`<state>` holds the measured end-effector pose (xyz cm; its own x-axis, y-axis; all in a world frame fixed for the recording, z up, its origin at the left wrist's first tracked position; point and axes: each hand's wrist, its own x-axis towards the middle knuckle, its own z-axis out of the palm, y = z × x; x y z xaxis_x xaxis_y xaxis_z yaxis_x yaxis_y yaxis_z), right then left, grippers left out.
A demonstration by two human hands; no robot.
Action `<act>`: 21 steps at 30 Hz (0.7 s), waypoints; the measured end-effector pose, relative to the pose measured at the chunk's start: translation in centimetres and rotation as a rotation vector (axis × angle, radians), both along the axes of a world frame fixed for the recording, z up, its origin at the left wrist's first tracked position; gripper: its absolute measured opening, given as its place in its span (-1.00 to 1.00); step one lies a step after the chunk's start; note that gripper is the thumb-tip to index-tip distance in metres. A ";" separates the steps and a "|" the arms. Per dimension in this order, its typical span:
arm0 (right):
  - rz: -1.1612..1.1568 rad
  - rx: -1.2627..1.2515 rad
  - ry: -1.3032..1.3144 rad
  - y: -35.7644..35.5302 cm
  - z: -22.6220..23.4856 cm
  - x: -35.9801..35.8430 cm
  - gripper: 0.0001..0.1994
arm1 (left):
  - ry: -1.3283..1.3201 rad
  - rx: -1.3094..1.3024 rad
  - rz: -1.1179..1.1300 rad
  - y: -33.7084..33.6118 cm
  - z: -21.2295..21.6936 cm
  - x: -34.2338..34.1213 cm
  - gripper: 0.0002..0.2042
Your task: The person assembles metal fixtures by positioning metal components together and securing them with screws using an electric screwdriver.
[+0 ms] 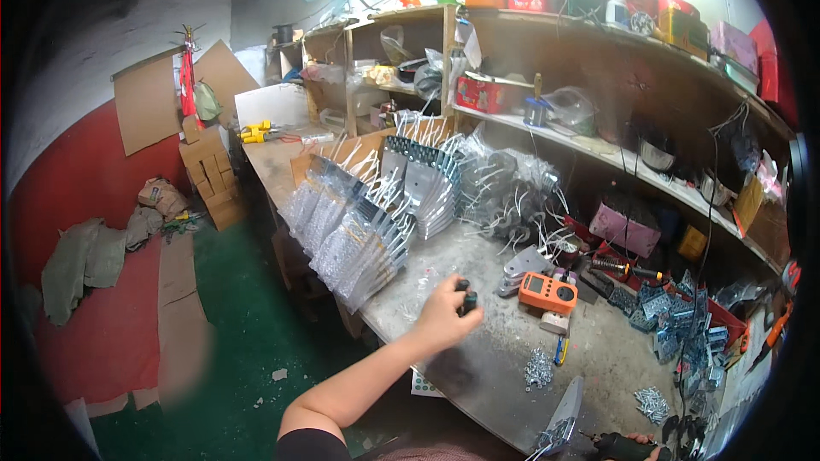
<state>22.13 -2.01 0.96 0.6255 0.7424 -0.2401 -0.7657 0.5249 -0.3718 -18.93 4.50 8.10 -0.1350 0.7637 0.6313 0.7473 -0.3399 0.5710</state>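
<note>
My left hand reaches out over the grey workbench, its fingers closed on a small black knob-like part. It hovers just left of an orange multimeter. Only a sliver of my right hand shows at the bottom edge. It lies against a black tool handle, and its grip is hidden. A grey metal plate stands tilted beside that tool.
Rows of bagged metal plates with white wires fill the bench's left and back. Small screw piles lie near the front. Loose metal brackets crowd the right. Cluttered wooden shelves rise behind. Green floor lies to the left.
</note>
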 end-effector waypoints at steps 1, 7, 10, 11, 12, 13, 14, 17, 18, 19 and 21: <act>-0.005 -0.003 -0.003 0.3 -0.1 0.1 -0.74 | -0.196 0.015 -0.083 -0.1 1.3 -1.1 -0.86; -0.069 -0.040 -0.003 0.3 -1.1 1.4 -0.68 | -0.711 0.677 -0.015 -3.1 17.6 -10.9 -0.89; -0.055 -0.043 -0.013 0.5 -1.9 1.6 -0.66 | -0.943 0.848 0.110 -3.8 22.8 -19.3 -0.86; -0.042 -0.035 -0.035 0.4 -2.1 1.7 -0.65 | -1.000 0.854 0.178 -3.5 23.8 -21.6 -0.87; -0.041 -0.031 -0.027 0.4 -2.3 1.8 -0.65 | -1.057 0.856 0.248 -3.3 24.4 -23.5 -0.87; -0.026 -0.021 -0.024 0.5 -2.5 1.9 -0.64 | -1.074 0.824 0.268 -2.5 24.5 -25.4 -0.81; -0.014 -0.012 -0.024 0.6 -2.7 2.0 -0.64 | -1.071 0.825 0.257 -1.6 24.6 -26.9 -0.81; -0.005 0.024 0.021 0.9 -3.4 2.8 -0.66 | -0.282 0.437 0.760 0.1 24.8 -27.7 -0.62; -0.022 0.026 0.024 0.6 -3.0 2.6 -0.66 | 0.175 0.391 0.927 0.0 24.5 -25.5 -0.62; -0.049 -0.015 0.033 0.4 -2.5 2.2 -0.67 | 0.288 0.305 0.989 0.5 24.7 -23.9 -0.62; -0.061 -0.060 0.043 0.1 -2.3 2.1 -0.68 | 0.406 0.214 1.062 -0.2 25.6 -22.4 -0.61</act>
